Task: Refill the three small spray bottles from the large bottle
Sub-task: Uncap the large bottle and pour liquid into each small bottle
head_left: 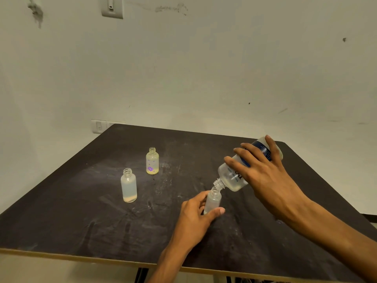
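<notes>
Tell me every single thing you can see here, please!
Small bottles: 3, open tops; clear one standing left, yellowish flowered one behind it, clear one held.
Large bottle: 1, clear with blue label, tipped, neck at the held bottle's mouth.
Table: 1, black, scuffed.
Wall switches: 2, white; one high, one behind the table.
Left hand: grip on the small bottle.
Right hand: grip on the large bottle.

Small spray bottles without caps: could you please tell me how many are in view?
3. A frosted clear plastic bottle stands left on the black table; a yellowish flower-printed bottle stands behind it; the left hand holds a third frosted bottle. None seem hidden.
</notes>
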